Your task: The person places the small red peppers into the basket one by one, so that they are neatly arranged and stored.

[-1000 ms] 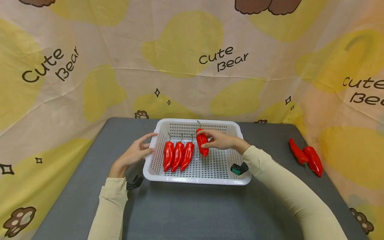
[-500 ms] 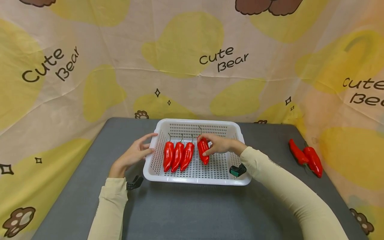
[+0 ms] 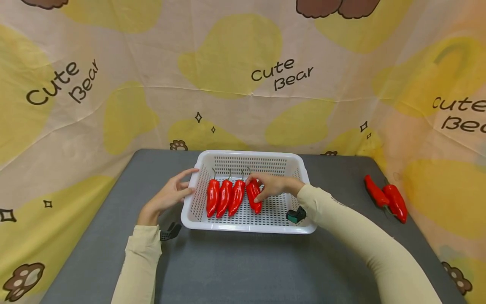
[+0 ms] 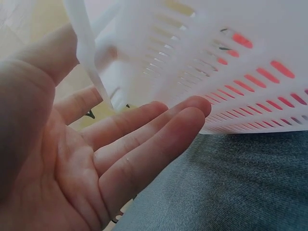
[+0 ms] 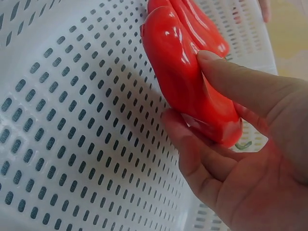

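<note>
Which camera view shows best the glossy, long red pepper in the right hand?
The right wrist view. There the long, glossy red pepper appears large, most of its length visible, in the right hand. The head view shows it smaller, partly covered. The left wrist view gives only unidentifiable red patches through the white plastic basket's slots.

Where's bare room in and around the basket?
Free: table before the basket's near rim, between the sleeves; basket floor right of the held pepper, though the right hand overhangs it. Crowded: left half, three peppers side by side; left rim, left hand touching.
</note>
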`<state>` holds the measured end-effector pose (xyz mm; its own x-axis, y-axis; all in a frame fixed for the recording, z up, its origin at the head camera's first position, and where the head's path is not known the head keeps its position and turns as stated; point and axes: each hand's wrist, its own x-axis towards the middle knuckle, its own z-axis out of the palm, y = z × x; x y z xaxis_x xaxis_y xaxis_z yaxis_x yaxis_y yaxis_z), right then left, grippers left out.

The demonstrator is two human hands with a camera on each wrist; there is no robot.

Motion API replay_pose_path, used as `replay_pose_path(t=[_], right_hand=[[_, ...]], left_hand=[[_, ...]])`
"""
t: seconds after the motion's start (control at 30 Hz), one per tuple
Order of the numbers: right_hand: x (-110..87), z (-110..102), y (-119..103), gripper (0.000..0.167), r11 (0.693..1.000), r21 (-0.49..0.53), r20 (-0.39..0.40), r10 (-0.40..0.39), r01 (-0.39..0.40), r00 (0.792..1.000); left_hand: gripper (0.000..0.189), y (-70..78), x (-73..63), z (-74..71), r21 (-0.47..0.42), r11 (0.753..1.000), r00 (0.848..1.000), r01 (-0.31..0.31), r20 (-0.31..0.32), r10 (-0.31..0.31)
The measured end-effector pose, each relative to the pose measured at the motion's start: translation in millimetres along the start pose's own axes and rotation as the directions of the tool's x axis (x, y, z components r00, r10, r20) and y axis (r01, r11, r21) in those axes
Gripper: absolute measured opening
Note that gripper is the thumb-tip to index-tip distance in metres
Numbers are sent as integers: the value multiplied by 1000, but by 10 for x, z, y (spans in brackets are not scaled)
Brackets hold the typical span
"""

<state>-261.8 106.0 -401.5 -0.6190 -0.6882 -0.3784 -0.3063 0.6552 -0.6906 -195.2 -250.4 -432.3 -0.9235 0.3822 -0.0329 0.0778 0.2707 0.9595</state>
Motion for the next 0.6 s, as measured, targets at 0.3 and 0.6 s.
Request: replay_pose_path(t=[0.3,0.6], right_hand=[[32,21,6,49,998,11,11,60,-61,998],[52,61,15,45,993,72,2,91,-91,996]], left_hand=[[66,-11,8,-4,12,1000,1000,-3,-3,3],[66,-6,7,-3,2,1000,1000,2,-1,-2]])
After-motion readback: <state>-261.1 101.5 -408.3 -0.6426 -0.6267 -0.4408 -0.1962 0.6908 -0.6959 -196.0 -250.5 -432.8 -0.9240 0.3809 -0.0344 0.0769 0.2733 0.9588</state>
